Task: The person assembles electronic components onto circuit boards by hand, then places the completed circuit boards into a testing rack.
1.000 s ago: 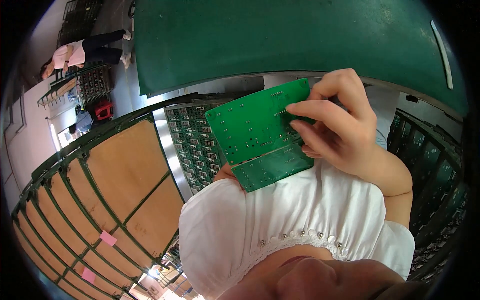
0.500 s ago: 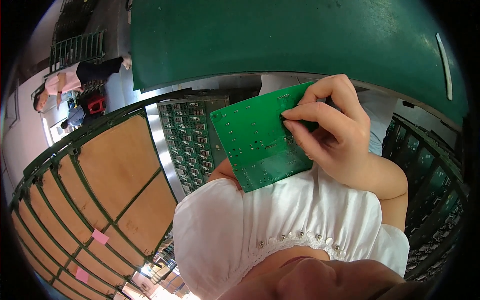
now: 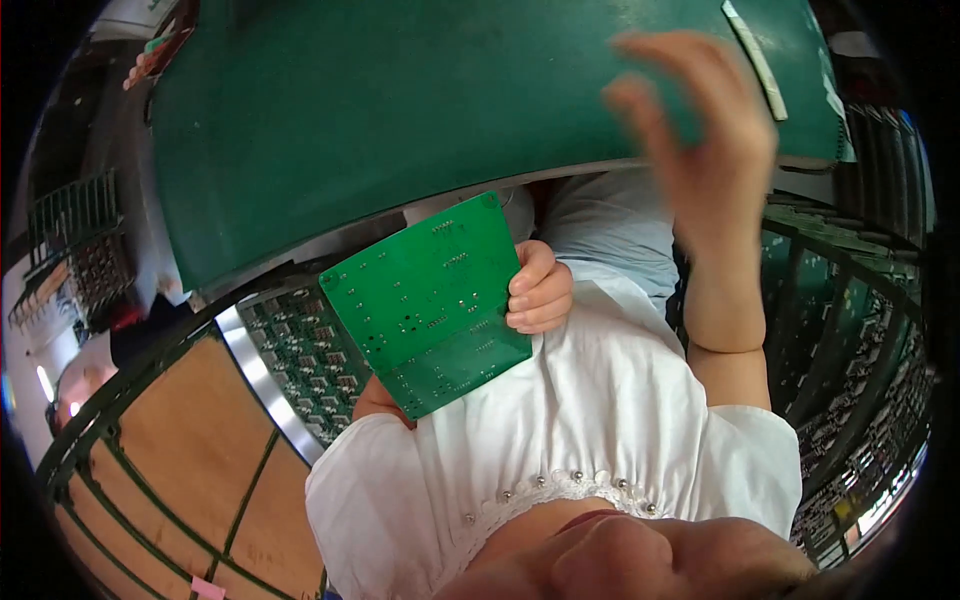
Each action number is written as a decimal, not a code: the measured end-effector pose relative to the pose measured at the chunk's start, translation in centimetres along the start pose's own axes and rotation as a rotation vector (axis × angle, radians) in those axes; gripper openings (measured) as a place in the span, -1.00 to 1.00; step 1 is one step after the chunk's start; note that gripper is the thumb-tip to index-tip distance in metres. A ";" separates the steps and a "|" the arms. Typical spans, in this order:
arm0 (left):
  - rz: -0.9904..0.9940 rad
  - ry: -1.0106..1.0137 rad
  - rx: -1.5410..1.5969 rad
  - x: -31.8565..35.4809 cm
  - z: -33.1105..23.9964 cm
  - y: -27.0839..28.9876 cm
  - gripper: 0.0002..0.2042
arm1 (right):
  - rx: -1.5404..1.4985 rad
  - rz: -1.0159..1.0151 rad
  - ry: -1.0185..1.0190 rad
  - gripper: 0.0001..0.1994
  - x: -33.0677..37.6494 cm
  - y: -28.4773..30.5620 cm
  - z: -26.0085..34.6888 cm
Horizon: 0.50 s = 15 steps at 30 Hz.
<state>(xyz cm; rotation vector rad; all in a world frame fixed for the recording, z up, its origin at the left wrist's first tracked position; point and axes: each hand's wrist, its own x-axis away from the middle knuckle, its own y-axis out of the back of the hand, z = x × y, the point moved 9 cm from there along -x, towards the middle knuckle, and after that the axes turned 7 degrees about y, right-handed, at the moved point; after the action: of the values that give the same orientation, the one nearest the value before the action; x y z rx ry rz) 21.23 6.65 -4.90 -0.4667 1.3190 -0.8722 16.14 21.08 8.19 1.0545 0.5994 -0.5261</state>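
Right hand (image 3: 700,150) has lifted off the green circuit board (image 3: 430,300) — now raised, fingers spread, blurred. Left hand (image 3: 538,290) alone grips the board's edge, holding it before the chest, over a rack of boards (image 3: 290,350).

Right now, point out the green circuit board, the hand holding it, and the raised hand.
green circuit board (image 3: 425,305), head view, middle of its flat face.
left hand (image 3: 540,292), head view, curled fingers gripping the board's right edge.
right hand (image 3: 705,150), head view, palm, raised and blurred, holding nothing.
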 end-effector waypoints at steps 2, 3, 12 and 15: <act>0.058 0.041 0.096 -1.2 0.1 1.2 -0.92 | 0.349 -0.075 -0.195 -0.74 0.9 4.6 -7.6; 0.088 0.039 0.130 -1.5 0.2 1.4 -0.92 | 0.477 -0.048 -0.311 -0.66 2.2 5.9 -12.0; 0.095 -0.034 0.192 -2.3 -1.0 3.2 -0.89 | 0.591 0.197 -0.292 -0.74 3.3 2.5 -21.1; 0.197 -0.075 0.239 -1.9 -1.1 3.2 -0.77 | 0.706 0.203 -0.179 -0.78 2.5 2.6 -20.0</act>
<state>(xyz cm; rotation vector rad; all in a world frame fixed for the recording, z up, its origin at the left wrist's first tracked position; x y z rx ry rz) 21.07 10.22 -6.32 -0.1768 1.1531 -0.8265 15.69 40.03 0.80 1.6909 0.1310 -0.6630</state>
